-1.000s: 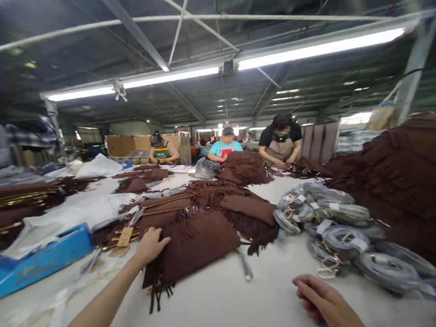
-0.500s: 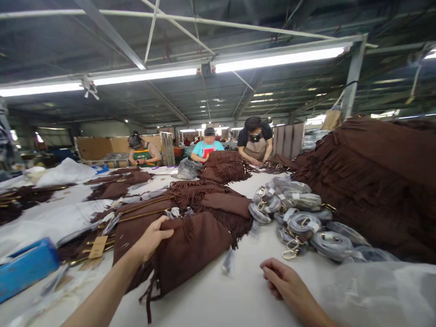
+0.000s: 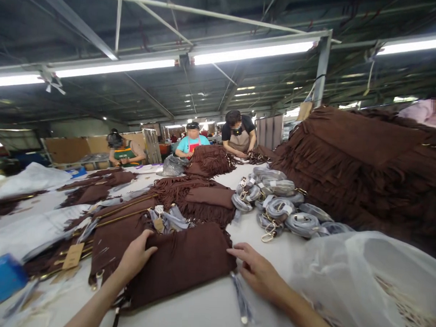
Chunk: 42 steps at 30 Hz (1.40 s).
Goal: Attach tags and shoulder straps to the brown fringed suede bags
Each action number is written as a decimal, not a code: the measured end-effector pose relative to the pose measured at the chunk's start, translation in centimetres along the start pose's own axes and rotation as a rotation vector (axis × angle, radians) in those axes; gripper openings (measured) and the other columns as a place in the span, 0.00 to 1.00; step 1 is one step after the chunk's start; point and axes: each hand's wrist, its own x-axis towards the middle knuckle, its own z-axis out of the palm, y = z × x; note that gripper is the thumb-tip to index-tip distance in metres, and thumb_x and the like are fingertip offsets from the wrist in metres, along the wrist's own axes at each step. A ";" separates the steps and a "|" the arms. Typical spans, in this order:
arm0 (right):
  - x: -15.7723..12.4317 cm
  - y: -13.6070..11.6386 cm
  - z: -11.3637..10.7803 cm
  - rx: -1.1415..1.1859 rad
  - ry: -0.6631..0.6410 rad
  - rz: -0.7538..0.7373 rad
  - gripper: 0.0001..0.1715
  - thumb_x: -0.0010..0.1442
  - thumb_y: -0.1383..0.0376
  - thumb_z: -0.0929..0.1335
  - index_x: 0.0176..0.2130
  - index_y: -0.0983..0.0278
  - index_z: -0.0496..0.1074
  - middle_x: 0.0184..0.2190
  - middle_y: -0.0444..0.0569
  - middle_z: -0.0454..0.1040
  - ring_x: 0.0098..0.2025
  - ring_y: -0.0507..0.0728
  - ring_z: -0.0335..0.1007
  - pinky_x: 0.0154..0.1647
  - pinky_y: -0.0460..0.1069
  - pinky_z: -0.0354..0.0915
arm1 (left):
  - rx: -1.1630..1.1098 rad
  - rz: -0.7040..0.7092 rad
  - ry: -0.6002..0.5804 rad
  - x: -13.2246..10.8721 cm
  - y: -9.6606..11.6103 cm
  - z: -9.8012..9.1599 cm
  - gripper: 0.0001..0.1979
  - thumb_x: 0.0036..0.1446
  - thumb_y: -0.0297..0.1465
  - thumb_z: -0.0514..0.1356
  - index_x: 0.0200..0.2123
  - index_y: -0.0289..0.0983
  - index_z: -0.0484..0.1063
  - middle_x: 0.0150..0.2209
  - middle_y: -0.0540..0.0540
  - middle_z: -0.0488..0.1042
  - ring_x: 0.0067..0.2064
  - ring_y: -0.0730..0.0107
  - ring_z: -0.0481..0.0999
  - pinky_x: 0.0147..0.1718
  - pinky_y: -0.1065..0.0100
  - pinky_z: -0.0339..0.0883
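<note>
A brown suede-like bag point(image 3: 185, 261) lies on the table in front of me, its plain side up. My left hand point(image 3: 138, 251) grips its upper left edge, thumb on top and fingers partly hidden. At the bag's right edge, my right hand point(image 3: 258, 271) has its fingers stretched out, the fingertips at or just touching the side. A small clear plastic packet point(image 3: 241, 299) lies beside the bag, below my right hand. Behind the bag are plastic-wrapped pieces with a tan tag point(image 3: 159, 224).
Wrapped coiled straps with gold clasps point(image 3: 281, 209) lie at the right, before a tall pile of fringed brown bags point(image 3: 348, 159). A white translucent plastic bag point(image 3: 347, 265) stands near right. A blue box point(image 3: 3, 282) sits at left. Several people work beyond the table.
The bag has turned flatter and squarer to me, with my left hand still at its edge. My right hand has moved left and up to the bag's right side. The view has swung right.
</note>
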 end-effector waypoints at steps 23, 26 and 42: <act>0.3 -1.0 0.1 0.157 0.046 -0.052 0.28 0.49 0.75 0.66 0.50 0.59 0.69 0.48 0.48 0.71 0.40 0.55 0.71 0.43 0.49 0.69 | -0.013 0.761 -0.246 -6.8 12.1 8.8 0.12 0.66 0.27 0.46 0.36 0.39 0.68 0.37 0.46 0.70 0.38 0.67 0.70 0.39 0.69 0.66; 0.4 -2.8 0.0 0.176 0.105 -0.086 0.36 0.48 0.75 0.67 0.56 0.58 0.63 0.57 0.52 0.65 0.52 0.58 0.68 0.50 0.52 0.68 | -0.226 0.714 -0.192 -7.0 11.9 7.1 0.12 0.67 0.32 0.46 0.37 0.40 0.68 0.36 0.47 0.70 0.39 0.67 0.71 0.41 0.69 0.65; 1.7 -3.3 -0.1 -0.470 0.141 -0.141 0.08 0.63 0.70 0.66 0.33 0.61 0.71 0.33 0.47 0.76 0.34 0.55 0.70 0.33 0.47 0.59 | 0.253 0.846 -0.054 -8.0 0.0 1.9 0.26 0.52 0.22 0.53 0.51 0.53 0.72 0.45 0.46 0.78 0.46 0.59 0.76 0.47 0.66 0.70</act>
